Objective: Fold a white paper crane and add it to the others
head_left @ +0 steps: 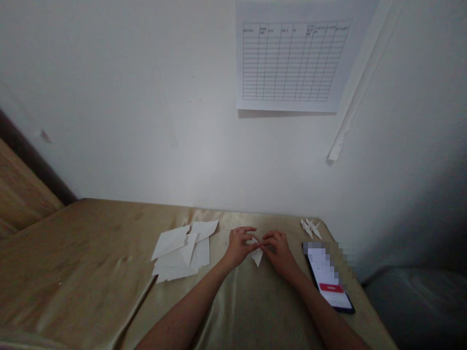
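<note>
A small folded piece of white paper (257, 257) lies between my hands near the middle of the table, its pointed end towards me. My left hand (241, 244) pinches it from the left, thumb and forefinger meeting at its upper part. From the right, my right hand (279, 248) grips the same paper, fingertips almost touching those of the left. Fingers cover the paper's upper edge, so its exact fold is hidden. Further left sits a loose pile of white paper sheets (171, 265), some with torn edges.
A phone (330, 279) with a lit screen rests right of my right forearm. Behind it are folded white paper cranes (310, 228) near the table's corner. A shiny gold cloth (98, 257) covers the table. A printed grid sheet (288, 63) hangs on the white wall.
</note>
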{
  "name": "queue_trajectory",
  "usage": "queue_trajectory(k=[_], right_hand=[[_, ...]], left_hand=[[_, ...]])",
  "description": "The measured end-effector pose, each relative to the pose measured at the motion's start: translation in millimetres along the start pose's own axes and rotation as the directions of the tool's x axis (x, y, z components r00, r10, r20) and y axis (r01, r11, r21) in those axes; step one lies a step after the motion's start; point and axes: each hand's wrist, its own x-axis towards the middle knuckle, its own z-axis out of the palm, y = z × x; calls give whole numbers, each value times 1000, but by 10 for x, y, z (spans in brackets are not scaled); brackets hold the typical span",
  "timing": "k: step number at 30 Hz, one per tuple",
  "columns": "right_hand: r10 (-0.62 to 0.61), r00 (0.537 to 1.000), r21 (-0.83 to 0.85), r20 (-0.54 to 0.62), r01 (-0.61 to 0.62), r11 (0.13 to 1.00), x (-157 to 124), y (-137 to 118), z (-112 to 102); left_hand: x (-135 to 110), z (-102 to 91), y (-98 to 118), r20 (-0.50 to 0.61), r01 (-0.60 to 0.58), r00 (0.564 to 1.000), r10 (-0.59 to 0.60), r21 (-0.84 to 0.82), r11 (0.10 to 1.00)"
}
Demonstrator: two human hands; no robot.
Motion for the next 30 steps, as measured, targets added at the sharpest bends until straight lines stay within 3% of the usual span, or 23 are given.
queue_trajectory(k=[7, 14, 21, 30], right_hand=[[6, 1000, -10, -17, -6, 1000, 0, -25, 8], [25, 1000, -8, 1, -25, 1000, -7, 27, 13], [56, 997, -33, -58, -58, 998, -2, 56, 27], [-29, 995, -103, -98, 18, 995, 8, -37, 37]], left_hand=[[11, 0, 17, -4, 34, 999, -34, -7, 999], [15, -73, 32, -127, 115, 984, -122, -65, 991], [12, -87, 43, -105, 84, 991, -89, -45, 995], [-1, -115, 99, -89, 52, 994, -55, -41, 998]])
